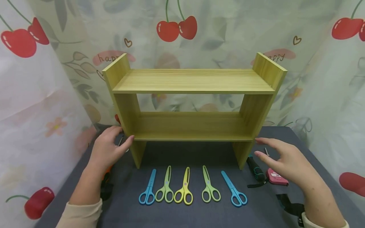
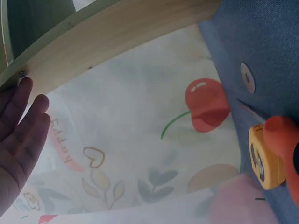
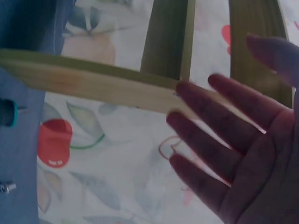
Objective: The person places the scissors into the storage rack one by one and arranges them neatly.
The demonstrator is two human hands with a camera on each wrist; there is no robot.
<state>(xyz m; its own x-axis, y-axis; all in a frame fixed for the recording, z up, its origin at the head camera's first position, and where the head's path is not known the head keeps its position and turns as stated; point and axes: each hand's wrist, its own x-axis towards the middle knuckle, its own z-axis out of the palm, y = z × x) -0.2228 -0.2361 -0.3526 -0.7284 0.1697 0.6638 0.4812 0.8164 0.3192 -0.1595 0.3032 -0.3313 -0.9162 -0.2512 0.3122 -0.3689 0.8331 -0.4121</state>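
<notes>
A cherry-printed curtain [image 1: 57,47] hung behind and to both sides of a dark grey tabletop [image 1: 182,215]. In the head view a two-tier wooden shelf [image 1: 191,82] stood upright toward the far middle of that tabletop. The left hand [image 1: 109,148] rested against the shelf's left upright at the level of the lower board, thumb on the front edge, fingers loosely spread rather than clamped. The right hand [image 1: 285,161] hovered just beside the right leg, fingers straight and released, touching nothing that could be seen. Five scissors [image 1: 188,188] lay in a row nearer the viewer, apart from the shelf. A dark-handled screwdriver [image 1: 255,169] and a pink tape measure [image 1: 276,177] lay under the right hand.

The left wrist view showed the left hand's fingers [image 2: 23,116] extended, tips at the edge of a board, with a yellow and orange tape measure [image 2: 273,156] lying on the cloth well apart.

The right wrist view showed the right hand's fingers [image 3: 219,126] spread open close to the board, though contact could not be told.

The shelf looked rigid, smooth-faced and moderately heavy, wide enough to call for both hands. The two side uprights, gripped just under the top board, seemed the surest hold; the smooth faces might slip under a flat palm.
</notes>
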